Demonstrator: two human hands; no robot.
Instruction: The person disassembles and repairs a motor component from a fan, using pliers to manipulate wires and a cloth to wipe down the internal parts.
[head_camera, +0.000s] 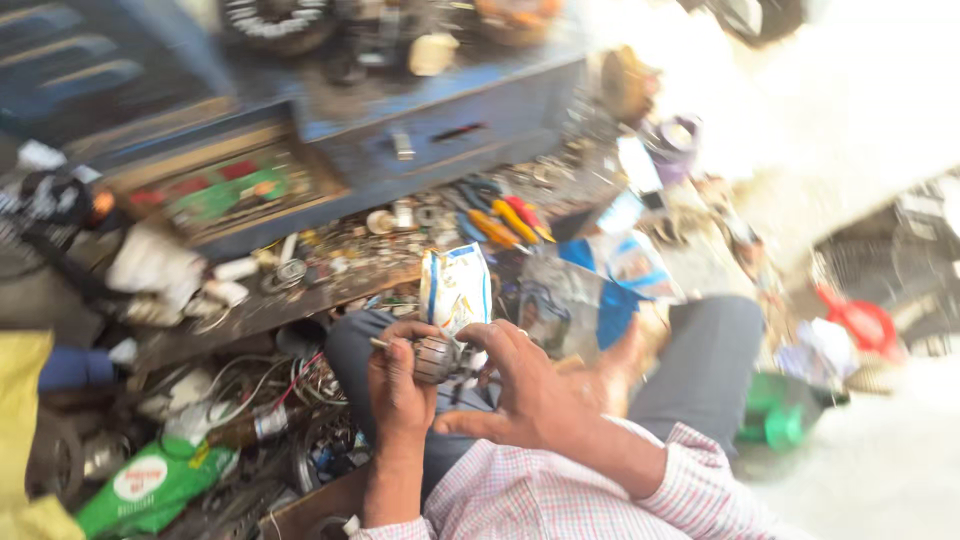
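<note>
Blue-painted metal workbench with a drawer fills the upper centre of the frame, its wooden shelf strewn with washers, rings and orange-handled pliers. At lower centre, a seated person's left hand is closed around a small grey ribbed motor armature, apparently to steady it, while the right hand, fingers spread, touches its end. A white and blue pouch stands just behind; its contents cannot be told.

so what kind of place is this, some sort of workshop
Most likely a small repair workshop, worked from the floor. A blue cabinet with drawers stands behind heaps of loose metal parts, screwdrivers with orange handles lie among them, and the left hand holds a small ribbed metal part beside the right hand.
</note>
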